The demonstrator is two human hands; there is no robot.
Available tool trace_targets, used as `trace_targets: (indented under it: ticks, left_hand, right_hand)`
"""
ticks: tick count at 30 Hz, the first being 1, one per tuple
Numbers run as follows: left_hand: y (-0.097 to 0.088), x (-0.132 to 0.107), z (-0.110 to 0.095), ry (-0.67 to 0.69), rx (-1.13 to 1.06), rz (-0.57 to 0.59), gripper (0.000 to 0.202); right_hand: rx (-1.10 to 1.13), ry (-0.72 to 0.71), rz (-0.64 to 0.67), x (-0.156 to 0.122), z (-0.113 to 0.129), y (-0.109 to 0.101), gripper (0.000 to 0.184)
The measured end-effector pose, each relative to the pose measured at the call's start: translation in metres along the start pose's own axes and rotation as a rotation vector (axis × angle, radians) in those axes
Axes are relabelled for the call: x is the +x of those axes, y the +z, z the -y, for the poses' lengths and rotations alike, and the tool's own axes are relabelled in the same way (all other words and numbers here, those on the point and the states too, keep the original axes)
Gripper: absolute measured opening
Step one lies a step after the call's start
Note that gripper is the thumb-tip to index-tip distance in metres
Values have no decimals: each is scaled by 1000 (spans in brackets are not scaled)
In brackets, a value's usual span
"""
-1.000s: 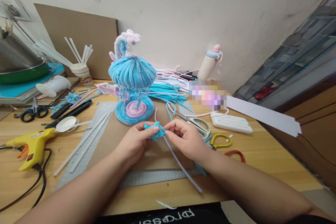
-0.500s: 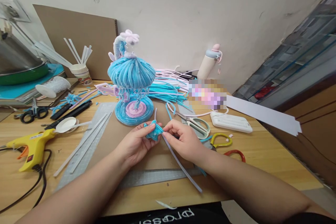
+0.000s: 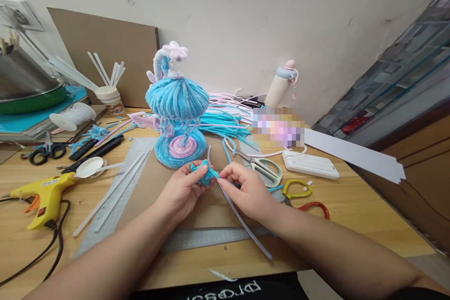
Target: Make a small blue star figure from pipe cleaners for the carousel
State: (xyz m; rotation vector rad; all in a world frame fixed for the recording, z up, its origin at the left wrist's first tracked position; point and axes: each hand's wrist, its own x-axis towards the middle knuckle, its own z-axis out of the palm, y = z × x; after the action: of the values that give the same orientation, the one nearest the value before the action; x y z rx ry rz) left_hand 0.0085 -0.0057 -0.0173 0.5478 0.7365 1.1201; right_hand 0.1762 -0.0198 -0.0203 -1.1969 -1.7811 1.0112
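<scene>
blue fuzzy piece (image 3: 201, 172) has turned since a second ago, left hand (image 3: 184, 190) pinching it, right hand (image 3: 248, 191) fingertips closed on its strands (image 3: 214, 175), so shaping likely continues.

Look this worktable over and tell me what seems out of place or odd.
The broad white strip seems to jut past the right edge of the table, as if poorly placed. Beside it, a pixelated patch hides something I cannot identify. I see no spill.
</scene>
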Motion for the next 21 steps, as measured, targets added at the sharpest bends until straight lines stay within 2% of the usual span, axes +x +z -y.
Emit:
trace_targets:
  ticks: [4,9,12,14,18,21]
  left_hand:
    - [-1,1,2,-30,-50,8,10]
    - [-2,2,3,-68,-138,-39,7]
    - [-1,3,3,-95,-177,-30,7]
    - [-2,2,2,-101,-184,4,6]
    - [-3,1,2,-84,-147,82,6]
    - [-4,0,1,-102,-118,105,8]
  right_hand:
    - [83,63,24,3,3,0,10]
    - [106,85,6,5,4,-1,10]
    - [166,98,16,6,3,0,11]
    - [300,142,52,6,2,1,16]
    - [632,278,225,7,2,3,27]
    - [645,234,261,7,3,3,24]
